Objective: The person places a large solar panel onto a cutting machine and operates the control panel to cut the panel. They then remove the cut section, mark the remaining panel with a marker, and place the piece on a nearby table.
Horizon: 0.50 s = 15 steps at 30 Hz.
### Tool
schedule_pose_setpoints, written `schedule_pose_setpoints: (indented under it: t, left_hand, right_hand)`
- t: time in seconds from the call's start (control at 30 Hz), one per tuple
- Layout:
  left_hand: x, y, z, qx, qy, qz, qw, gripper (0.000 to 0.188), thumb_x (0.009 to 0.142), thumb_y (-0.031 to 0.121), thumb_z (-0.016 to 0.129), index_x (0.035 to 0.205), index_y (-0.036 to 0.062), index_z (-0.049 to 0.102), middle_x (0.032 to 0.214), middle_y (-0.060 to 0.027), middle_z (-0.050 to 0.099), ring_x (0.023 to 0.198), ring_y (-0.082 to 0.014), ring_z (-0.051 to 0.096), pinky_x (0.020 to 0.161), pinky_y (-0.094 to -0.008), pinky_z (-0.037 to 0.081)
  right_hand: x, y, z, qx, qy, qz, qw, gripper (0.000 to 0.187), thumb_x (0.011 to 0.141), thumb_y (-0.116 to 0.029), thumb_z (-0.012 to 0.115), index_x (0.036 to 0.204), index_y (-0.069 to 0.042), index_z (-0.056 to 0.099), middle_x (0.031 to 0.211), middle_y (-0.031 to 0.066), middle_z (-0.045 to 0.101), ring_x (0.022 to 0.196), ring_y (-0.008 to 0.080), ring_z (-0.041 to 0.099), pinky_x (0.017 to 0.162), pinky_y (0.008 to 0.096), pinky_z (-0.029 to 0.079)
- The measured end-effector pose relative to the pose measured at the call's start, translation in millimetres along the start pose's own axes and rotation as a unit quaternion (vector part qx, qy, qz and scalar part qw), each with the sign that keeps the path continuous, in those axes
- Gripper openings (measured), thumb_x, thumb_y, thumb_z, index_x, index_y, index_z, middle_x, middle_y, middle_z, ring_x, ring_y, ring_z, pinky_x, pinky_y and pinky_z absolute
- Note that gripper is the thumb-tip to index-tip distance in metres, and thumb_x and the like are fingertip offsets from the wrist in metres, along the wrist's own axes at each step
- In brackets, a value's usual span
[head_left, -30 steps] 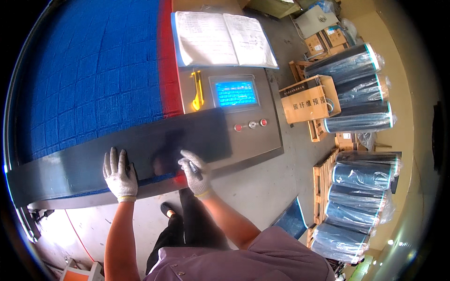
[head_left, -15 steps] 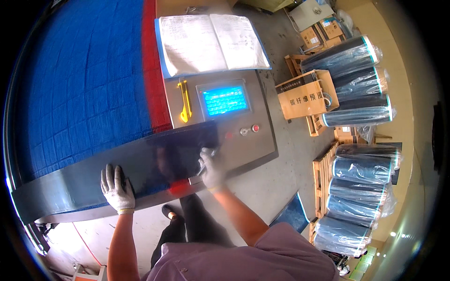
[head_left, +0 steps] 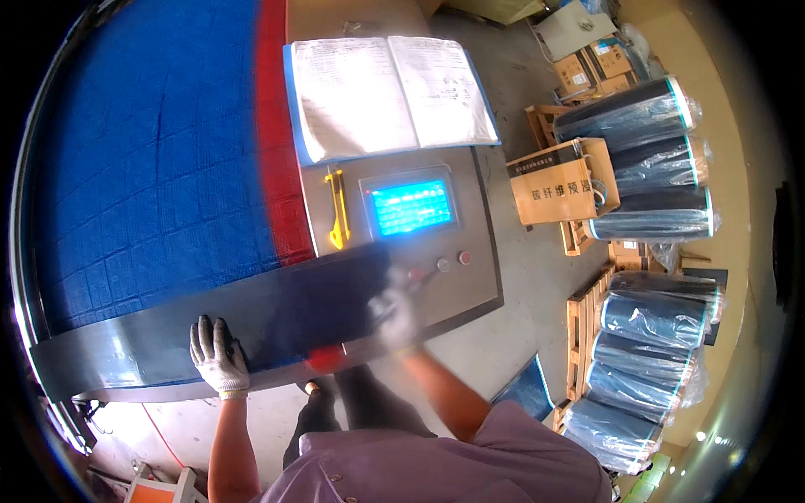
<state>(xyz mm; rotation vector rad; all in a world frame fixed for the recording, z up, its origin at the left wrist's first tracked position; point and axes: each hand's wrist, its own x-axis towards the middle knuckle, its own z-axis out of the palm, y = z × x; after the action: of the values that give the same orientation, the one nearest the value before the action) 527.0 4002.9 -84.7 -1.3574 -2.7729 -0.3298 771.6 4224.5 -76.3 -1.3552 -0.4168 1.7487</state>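
Note:
A long, dark, glossy sheet strip (head_left: 277, 310) lies across the near edge of a blue-covered machine bed (head_left: 168, 184), crossing its red band. My left hand (head_left: 220, 365), in a white knit glove, presses on the strip near its front edge with the fingers stretched out. At the strip's right end is my gloved right hand (head_left: 397, 320), its fingers curled in. Motion smears this hand, and a thin greyish object seems to be in it, too blurred to name.
Beyond the strip are a yellow-handled cutter (head_left: 339, 214), a lit touchscreen (head_left: 411, 208) and an open notebook (head_left: 360, 96). Round buttons (head_left: 443, 265) sit right of my right hand. Plastic-wrapped dark rolls (head_left: 658, 314) and a cardboard box (head_left: 558, 184) stand on pallets at the right.
My right hand has shifted slightly at the strip's right end and is more blurred. The left hand stays flat on the strip. The whole view has shifted a little.

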Motion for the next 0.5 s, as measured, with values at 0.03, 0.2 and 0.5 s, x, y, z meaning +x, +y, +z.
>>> schedule_pose_setpoints:
  t: [0.03, 0.2, 0.5]
  left_hand:
    - [0.3, -0.1, -0.1, 0.001, -0.001, -0.001, 1.000, 0.052, 0.079, 0.019, 0.059, 0.131, 0.0122, 0.056, 0.145, -0.0166, 0.044, 0.134, -0.0420, 0.037, 0.110, -0.0536, 0.029]
    - [4.2, 5.7, -7.2, -0.001, -0.009, -0.006, 1.000, 0.052, 0.079, 0.019, 0.059, 0.130, 0.0108, 0.056, 0.144, -0.0183, 0.044, 0.133, -0.0428, 0.038, 0.109, -0.0543, 0.029]
    - [5.7, 4.0, -3.6, -0.005, -0.020, -0.013, 1.000, 0.050, 0.078, 0.020, 0.057, 0.126, 0.0077, 0.058, 0.141, -0.0204, 0.046, 0.130, -0.0453, 0.039, 0.108, -0.0552, 0.029]
  right_hand:
    - [23.5, -27.2, 7.7, -0.108, -0.038, -0.114, 0.987, 0.045, 0.081, -0.007, 0.069, 0.122, -0.013, 0.053, 0.119, 0.0090, 0.059, 0.090, 0.0211, 0.058, 0.076, 0.0385, 0.051]
    - [186.1, -171.6, 67.6, -0.537, 0.099, -0.497, 0.675, 0.063, 0.068, -0.023, 0.084, 0.118, -0.012, 0.047, 0.123, 0.0203, 0.057, 0.109, 0.0352, 0.053, 0.093, 0.0476, 0.044]
    - [338.5, -207.7, 72.4, -0.672, 0.217, -0.343, 0.619, 0.064, 0.074, -0.046, 0.078, 0.121, -0.019, 0.044, 0.107, 0.0180, 0.066, 0.095, 0.0359, 0.063, 0.080, 0.0439, 0.051]
